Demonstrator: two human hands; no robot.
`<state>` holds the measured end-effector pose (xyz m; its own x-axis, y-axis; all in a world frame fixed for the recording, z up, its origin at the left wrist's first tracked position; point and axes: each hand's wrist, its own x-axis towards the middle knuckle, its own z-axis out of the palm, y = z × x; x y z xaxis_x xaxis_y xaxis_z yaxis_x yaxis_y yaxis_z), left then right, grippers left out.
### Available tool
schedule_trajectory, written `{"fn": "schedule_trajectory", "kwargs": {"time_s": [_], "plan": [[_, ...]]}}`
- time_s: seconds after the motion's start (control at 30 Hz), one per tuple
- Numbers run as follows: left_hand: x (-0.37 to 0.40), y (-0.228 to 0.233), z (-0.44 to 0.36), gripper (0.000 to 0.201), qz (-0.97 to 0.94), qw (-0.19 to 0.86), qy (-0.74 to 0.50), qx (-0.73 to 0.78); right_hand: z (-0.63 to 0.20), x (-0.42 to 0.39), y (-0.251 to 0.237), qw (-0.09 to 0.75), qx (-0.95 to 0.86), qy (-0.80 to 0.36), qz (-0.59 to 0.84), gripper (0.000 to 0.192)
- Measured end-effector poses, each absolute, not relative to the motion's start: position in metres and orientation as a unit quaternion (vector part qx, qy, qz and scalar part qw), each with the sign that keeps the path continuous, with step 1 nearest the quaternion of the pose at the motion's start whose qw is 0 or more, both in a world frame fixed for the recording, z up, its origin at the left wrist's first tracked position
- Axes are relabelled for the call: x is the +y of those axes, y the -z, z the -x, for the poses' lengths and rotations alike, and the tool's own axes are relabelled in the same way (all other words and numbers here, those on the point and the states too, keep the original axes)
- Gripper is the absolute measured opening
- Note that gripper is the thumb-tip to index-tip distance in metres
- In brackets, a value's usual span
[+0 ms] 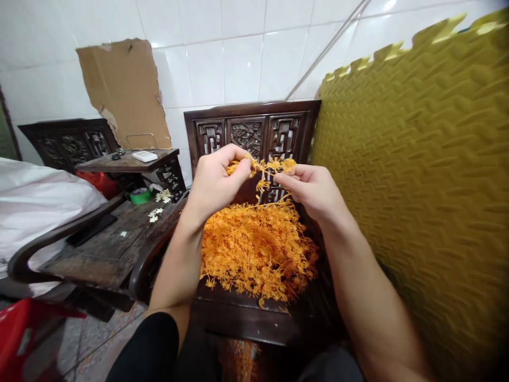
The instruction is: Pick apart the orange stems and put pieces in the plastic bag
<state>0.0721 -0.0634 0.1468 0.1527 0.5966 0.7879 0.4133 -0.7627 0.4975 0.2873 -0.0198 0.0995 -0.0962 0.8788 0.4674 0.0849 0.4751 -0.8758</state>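
Observation:
My left hand (222, 178) is closed, thumb against the fingers, on an orange artificial flower sprig (263, 185). On the other side, my right hand (304, 185) pinches the same tangle of thin orange stems between thumb and fingertips. Short strands dangle in the gap between the two hands, and I cannot tell if they belong to one sprig or more. Below both hands, a big heap of orange sprigs (254, 249) covers the seat of a dark carved wooden chair (250, 323). The tips held inside the left fingers are partly hidden.
A tall yellow foam mat (405, 170) stands close on the right. To the left, a dark wooden side table (131, 159) carries a white device (145, 156). Lower down are green tape (140, 196) and pale flower pieces (155, 213). Cardboard (123, 90) leans against the tiled wall.

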Motion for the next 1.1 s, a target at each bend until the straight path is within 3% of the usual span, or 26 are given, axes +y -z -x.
{"fn": "schedule_trajectory", "kwargs": {"time_s": [0.07, 0.2, 0.43, 0.6, 0.8, 0.9, 1.1], "plan": [[-0.060, -0.147, -0.068, 0.009, -0.737, 0.093, -0.578, 0.337, -0.285, -0.029, -0.103, 0.524, -0.693, -0.334, 0.365, 0.039], [-0.051, -0.145, -0.060, 0.019, -0.749, 0.101, -0.570, 0.324, -0.289, -0.037, -0.111, 0.440, -0.755, -0.340, 0.347, 0.044], [-0.043, -0.144, -0.049, 0.031, -0.843, 0.122, -0.400, 0.339, -0.292, -0.042, -0.114, 0.328, -0.829, -0.318, 0.323, 0.040], [-0.045, -0.140, -0.062, 0.028, -0.890, 0.139, -0.334, 0.277, -0.283, -0.048, -0.114, 0.282, -0.857, -0.300, 0.311, 0.048], [-0.038, -0.127, -0.085, 0.042, -0.832, 0.141, -0.461, 0.274, -0.290, -0.056, -0.124, 0.325, -0.838, -0.288, 0.332, 0.061], [-0.030, -0.122, -0.095, 0.048, -0.790, 0.131, -0.522, 0.293, -0.296, -0.056, -0.128, 0.354, -0.824, -0.264, 0.354, 0.054], [-0.005, -0.141, -0.034, 0.052, -0.580, 0.156, -0.698, 0.389, -0.290, -0.065, -0.126, 0.267, -0.876, -0.267, 0.300, 0.039]]}}
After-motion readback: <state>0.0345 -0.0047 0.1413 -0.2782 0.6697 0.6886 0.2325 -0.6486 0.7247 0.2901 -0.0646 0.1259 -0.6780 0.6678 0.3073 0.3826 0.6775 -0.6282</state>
